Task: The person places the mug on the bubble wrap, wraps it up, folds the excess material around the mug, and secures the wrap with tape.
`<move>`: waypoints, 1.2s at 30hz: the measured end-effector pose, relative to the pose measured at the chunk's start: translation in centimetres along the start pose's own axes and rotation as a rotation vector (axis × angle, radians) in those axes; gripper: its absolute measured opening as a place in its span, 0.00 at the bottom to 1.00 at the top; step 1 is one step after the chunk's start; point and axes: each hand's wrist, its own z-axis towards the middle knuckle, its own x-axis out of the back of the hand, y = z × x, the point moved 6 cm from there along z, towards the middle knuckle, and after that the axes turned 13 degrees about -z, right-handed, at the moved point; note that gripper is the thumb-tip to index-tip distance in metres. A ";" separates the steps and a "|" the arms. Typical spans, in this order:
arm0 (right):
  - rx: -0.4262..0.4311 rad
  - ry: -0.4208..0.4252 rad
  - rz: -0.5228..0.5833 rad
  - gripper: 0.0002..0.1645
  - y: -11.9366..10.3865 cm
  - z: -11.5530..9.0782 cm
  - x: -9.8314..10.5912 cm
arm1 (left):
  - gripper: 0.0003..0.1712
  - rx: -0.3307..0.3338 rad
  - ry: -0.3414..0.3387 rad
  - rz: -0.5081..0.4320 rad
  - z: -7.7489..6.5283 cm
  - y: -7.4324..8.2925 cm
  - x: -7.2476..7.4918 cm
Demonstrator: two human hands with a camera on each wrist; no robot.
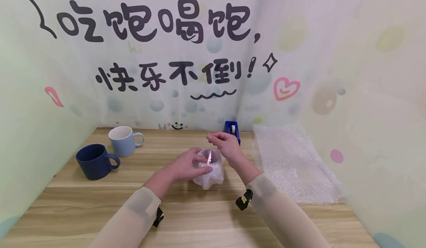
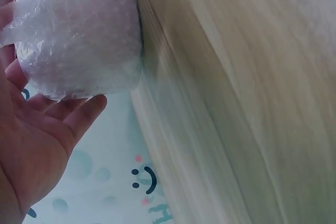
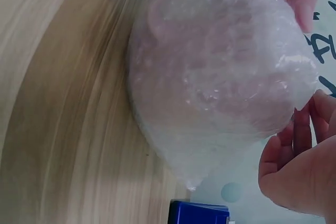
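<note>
A pinkish mug wrapped in bubble wrap [image 1: 217,172] stands on the table, its opening facing up in the head view. Through the wrap, a ring-shaped handle [image 3: 155,14] shows in the right wrist view. My left hand [image 1: 188,165] holds the wrapped mug from the left, thumb along the near side and fingers curled at the rim. Behind the rim, my right hand [image 1: 227,146] has thumb and fingertips together. Seen from the right wrist, these fingers pinch a pointed edge of the clear wrap at the top of the bundle.
A blue tape dispenser [image 1: 232,129] stands behind my right hand. Flat bubble wrap sheets [image 1: 293,163] lie at the right. On the left are a dark blue mug [image 1: 93,163] and a light blue mug [image 1: 122,142]. A printed curtain [image 1: 183,107] borders the table's back.
</note>
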 end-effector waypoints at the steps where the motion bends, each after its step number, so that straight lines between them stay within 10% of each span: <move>1: 0.001 0.003 -0.014 0.16 0.1 0.0 0.0 | 0.29 -0.017 0.003 0.007 0.0 0.1 0.0; 30: -0.072 -0.056 -0.142 0.15 3.1 0.8 -1.2 | 0.29 0.043 0.015 -0.011 -0.1 0.1 -0.1; 36: -0.016 0.039 -0.273 0.22 2.7 0.9 -0.2 | 0.28 0.042 0.007 -0.013 -0.1 0.1 -0.2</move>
